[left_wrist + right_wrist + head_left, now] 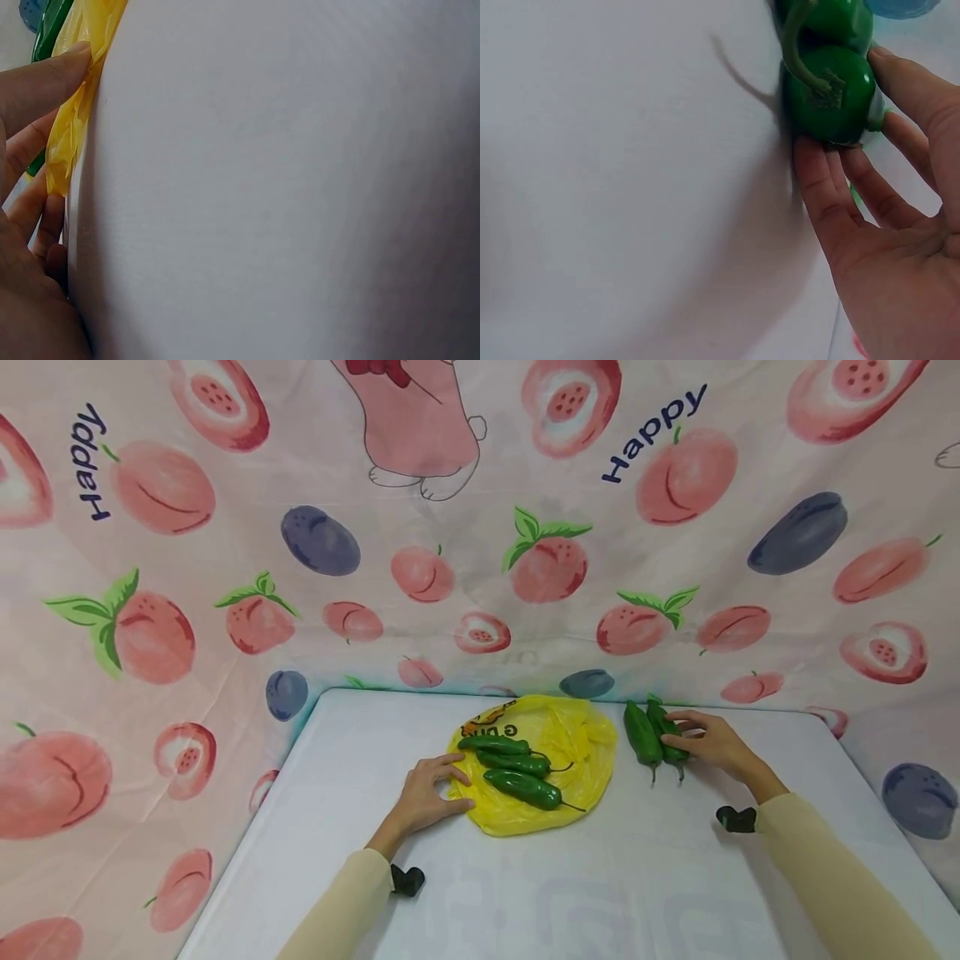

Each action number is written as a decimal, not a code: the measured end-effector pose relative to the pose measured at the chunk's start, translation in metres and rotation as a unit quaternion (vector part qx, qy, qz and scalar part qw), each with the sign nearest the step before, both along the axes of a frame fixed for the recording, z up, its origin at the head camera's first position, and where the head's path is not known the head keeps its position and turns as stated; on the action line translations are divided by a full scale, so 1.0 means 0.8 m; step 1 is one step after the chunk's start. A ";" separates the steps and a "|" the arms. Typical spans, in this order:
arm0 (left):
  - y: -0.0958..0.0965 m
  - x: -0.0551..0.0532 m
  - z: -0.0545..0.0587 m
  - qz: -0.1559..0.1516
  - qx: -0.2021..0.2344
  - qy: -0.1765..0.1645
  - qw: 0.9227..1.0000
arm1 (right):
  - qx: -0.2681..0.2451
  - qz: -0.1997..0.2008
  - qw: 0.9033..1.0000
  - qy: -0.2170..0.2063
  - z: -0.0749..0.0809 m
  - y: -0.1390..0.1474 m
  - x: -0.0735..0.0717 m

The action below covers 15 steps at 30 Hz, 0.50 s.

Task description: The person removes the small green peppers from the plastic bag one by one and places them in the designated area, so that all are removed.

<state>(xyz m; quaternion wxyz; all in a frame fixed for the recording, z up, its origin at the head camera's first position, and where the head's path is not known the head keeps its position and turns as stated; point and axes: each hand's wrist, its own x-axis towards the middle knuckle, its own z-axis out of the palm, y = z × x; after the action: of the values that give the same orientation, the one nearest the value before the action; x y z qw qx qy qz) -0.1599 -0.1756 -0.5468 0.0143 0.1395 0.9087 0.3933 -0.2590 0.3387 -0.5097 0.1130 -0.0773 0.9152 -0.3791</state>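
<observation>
Three long green chili peppers point(522, 788) lie on a flattened yellow plastic bag point(498, 821). My left hand point(427, 793) rests at the bag's left edge, thumb and fingers spread apart and touching the plastic. In the left wrist view, the thumb point(56, 79) lies against the yellow plastic point(71, 142). To the right of the bag, my right hand point(708, 742) grips the right one of two broader green peppers point(660, 718). The other broad pepper point(641, 735) lies right alongside. In the right wrist view, thumb and fingers hold the pepper point(825, 105) from opposite sides, stem facing the camera.
A white table point(600, 893) lies beneath everything. Behind it hangs a cloth point(465, 527) printed with peaches and plums, which also covers the left side. A dark piece point(408, 882) sits by the left wrist, another dark piece point(737, 819) by the right.
</observation>
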 end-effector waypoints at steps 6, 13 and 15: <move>0.000 -0.001 0.000 0.001 -0.001 0.000 1.000 | -0.011 0.015 1.000 -0.004 0.009 0.000 -0.001; 0.000 -0.001 -0.001 0.002 0.006 -0.001 1.000 | -0.002 0.041 0.999 -0.009 0.018 0.004 -0.001; 0.000 -0.001 -0.001 0.002 0.007 -0.002 1.000 | -0.002 0.047 0.999 -0.012 0.022 0.005 0.000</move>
<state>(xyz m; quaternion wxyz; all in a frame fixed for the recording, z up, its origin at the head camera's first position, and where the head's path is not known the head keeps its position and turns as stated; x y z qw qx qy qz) -0.1604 -0.1753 -0.5476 0.0139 0.1368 0.9063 0.3996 -0.2592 0.3426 -0.4921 0.1420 -0.1161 0.9082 -0.3761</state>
